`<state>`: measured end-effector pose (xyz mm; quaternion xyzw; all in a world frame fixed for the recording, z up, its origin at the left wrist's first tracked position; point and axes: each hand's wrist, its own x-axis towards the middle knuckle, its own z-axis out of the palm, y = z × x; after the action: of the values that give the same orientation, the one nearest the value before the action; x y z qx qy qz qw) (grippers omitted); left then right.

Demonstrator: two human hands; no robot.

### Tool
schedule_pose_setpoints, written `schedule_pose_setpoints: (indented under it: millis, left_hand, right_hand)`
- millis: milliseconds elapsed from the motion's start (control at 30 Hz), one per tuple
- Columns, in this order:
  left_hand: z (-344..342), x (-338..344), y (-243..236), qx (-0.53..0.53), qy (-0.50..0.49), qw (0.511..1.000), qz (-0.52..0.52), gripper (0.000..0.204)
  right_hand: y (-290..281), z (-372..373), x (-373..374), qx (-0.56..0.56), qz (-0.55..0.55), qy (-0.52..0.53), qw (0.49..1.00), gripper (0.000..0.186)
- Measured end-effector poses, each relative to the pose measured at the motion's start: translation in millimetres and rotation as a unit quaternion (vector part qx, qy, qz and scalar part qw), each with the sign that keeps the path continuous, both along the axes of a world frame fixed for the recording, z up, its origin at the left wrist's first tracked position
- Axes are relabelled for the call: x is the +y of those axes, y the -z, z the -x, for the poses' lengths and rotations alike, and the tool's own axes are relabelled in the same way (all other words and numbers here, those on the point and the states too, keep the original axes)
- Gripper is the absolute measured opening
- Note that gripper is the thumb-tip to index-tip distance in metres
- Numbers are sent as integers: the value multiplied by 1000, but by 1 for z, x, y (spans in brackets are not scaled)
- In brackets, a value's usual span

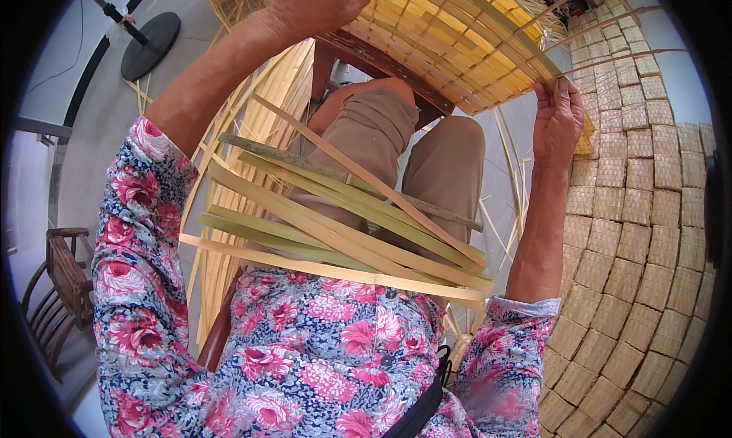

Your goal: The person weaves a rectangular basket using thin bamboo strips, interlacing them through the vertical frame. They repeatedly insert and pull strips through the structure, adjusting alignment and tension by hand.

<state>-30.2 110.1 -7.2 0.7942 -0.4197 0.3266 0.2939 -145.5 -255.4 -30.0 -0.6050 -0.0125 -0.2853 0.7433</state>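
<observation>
A woven bamboo mat (450, 41) lies tilted over my knees at the top of the head view. My left hand (316, 3) rests on its left edge, fingers curled over the weave. My right hand (557, 118) pinches the loose strip ends at the mat's right edge. A bundle of long green and pale bamboo strips (343, 224) lies across my lap, touched by neither hand. My floral sleeves fill the lower part of the view.
Stacks of finished woven squares (640, 224) cover the right side. More pale bamboo strips (252, 110) lie on the floor at the left. A dark round stand base (150, 45) sits at top left, a wooden chair (61, 278) at far left.
</observation>
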Motion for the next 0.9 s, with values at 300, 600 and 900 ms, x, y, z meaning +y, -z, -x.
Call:
schedule_pose_setpoints:
  millis: [300, 600, 900]
  left_hand:
    - [10, -6, -7, -103, 32, 994, 27, 52]
    - [1, -72, -30, -32, 115, 992, -31, 39]
    - [7, -90, -32, -5, 89, 992, -88, 14]
  right_hand:
    - [-1, -1, 1, -1, 0, 1, 1000, 14]
    - [4, -2, -7, 15, -2, -2, 1000, 16]
    - [-2, -3, 9, 4, 2, -3, 1000, 14]
